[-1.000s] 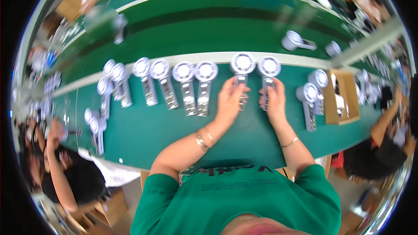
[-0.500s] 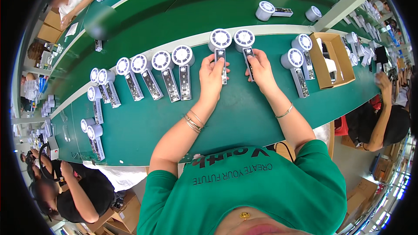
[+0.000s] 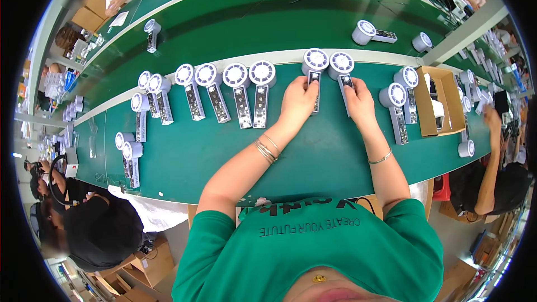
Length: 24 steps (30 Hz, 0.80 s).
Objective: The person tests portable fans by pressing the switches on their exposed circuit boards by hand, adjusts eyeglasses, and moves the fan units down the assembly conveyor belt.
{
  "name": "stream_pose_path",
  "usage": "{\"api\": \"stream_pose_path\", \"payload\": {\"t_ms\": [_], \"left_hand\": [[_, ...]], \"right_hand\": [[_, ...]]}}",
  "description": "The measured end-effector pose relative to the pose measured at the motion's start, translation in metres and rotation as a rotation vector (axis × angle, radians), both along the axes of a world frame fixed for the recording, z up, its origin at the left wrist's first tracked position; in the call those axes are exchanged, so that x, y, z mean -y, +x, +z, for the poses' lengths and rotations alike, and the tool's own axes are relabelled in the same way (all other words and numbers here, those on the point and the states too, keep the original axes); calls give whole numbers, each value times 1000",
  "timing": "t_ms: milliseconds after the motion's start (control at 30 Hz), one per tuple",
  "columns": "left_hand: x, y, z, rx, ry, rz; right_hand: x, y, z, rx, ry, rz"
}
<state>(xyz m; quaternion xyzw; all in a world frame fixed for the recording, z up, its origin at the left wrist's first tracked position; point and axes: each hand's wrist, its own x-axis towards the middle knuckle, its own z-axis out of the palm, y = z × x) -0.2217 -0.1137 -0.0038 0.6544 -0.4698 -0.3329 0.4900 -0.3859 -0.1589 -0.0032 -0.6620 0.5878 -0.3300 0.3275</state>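
Note:
Two white handheld fans stand side by side at the bench's far edge, round heads away from me and handles toward me, with circuit boards showing in the handles. My left hand (image 3: 299, 100) is closed around the handle of the left fan (image 3: 316, 61), thumb on its face. Around the handle of the right fan (image 3: 342, 65), my right hand (image 3: 361, 103) is closed too, fingers partly hidden. To the left stretches a row of similar fans (image 3: 262, 74), the closest a short way from my left hand. Two more fans (image 3: 393, 95) lie right of my right hand.
An open cardboard box (image 3: 428, 120) with white parts stands at the right, a fan (image 3: 466, 148) near its corner. Beyond the pale rail (image 3: 391, 55), further fans (image 3: 364, 32) lie on a green surface. Co-workers sit at both sides; a metal post (image 3: 467, 31) rises at right.
My view has shifted, so the bench sits further right in it. Both hands keep their hold on the two fans. A fan now shows near the box's near right corner.

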Motion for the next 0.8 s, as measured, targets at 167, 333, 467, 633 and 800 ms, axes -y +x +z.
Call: {"api": "stream_pose_path", "payload": {"t_ms": [167, 333, 467, 633, 800], "left_hand": [[-19, -1, 12, 447, -131, -40], [-84, 40, 55, 420, -394, 9], [-100, 145, 52, 750, -328, 568], [-99, 239, -3, 886, 300, 539], [-98, 273, -40, 491, -3, 298]], "right_hand": [[-4, -5, 13, -334, -576, 89], [-41, 29, 77, 1, -434, 279], [-76, 83, 99, 166, -333, 675], [-84, 213, 88, -109, -287, 941], [-97, 304, 18, -458, -633, 579]]}}
